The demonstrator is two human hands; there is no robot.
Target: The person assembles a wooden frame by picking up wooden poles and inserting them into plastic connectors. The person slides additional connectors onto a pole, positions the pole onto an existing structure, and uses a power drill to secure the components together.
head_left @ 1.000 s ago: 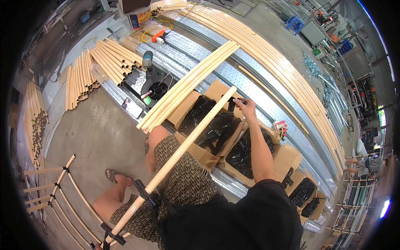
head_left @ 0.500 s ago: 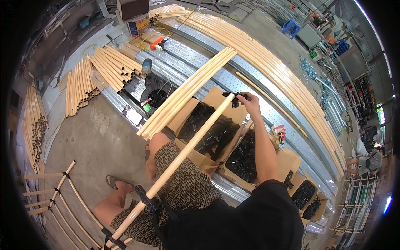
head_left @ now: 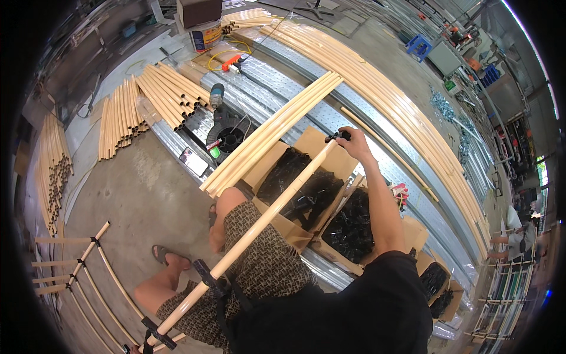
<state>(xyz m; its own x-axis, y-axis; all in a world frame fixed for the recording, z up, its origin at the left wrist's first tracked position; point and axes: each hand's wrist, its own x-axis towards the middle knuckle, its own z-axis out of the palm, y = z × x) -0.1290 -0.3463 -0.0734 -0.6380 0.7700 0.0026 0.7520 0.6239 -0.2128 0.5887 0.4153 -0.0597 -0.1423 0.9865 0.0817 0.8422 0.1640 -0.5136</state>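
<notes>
A long beige tube [head_left: 268, 215] slants across my lap from the lower left to the upper right. At its far end my right hand [head_left: 354, 144] is closed on a small black pipe connector [head_left: 336, 137], with the fingers hiding part of it. Two more black connectors [head_left: 210, 279] [head_left: 159, 333] sit along the tube's nearer part. Of my left hand [head_left: 135, 349] only a sliver shows at the lower edge by the tube's near end; its fingers are hidden. Below the right forearm stand cardboard boxes [head_left: 283, 231] filled with black plastic parts [head_left: 352, 230].
Several beige tubes [head_left: 277, 127] lie across metal planks left of the boxes. A phone [head_left: 193, 161], a black spool [head_left: 230, 137] and a drill [head_left: 216, 94] lie beyond. Bundled tubes [head_left: 121, 118] cover the left side; a jointed tube frame [head_left: 88, 251] stands lower left.
The view has shifted slightly, so the scene sits a little farther right and lower. My right hand has turned around the connector at the tube's end, and its grip covers more of it.
</notes>
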